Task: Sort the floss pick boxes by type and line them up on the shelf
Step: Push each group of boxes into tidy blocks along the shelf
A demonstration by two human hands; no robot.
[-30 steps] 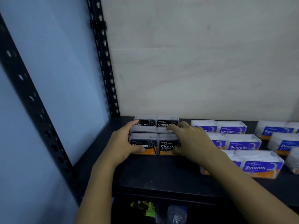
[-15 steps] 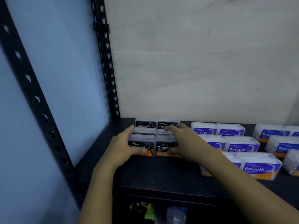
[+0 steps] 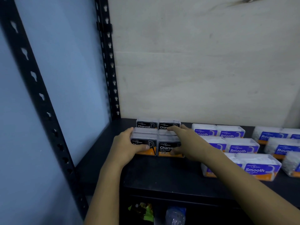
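Four black Charcoal floss pick boxes stand two by two at the shelf's back left corner. My left hand [image 3: 125, 146] grips the front left Charcoal box [image 3: 144, 138], with the thumb across its label and the fingers at its left rear edge. My right hand [image 3: 190, 142] holds the front right Charcoal box [image 3: 167, 147]: the thumb is on its front and the index finger reaches over to the back right Charcoal box [image 3: 168, 124]. The back left Charcoal box [image 3: 146, 125] is untouched. Purple Smooth boxes [image 3: 241, 147] sit in rows to the right.
Round boxes [image 3: 282, 149] line the far right of the black shelf [image 3: 162, 174]. Perforated black uprights [image 3: 108, 62] frame the left side, before a pale back wall. On the level below lie a green packet [image 3: 142, 210] and a plastic bottle [image 3: 175, 213].
My left fingers have drawn back from the rear row to the front left box. The right hand and the four boxes have barely shifted; the view tilted a little.
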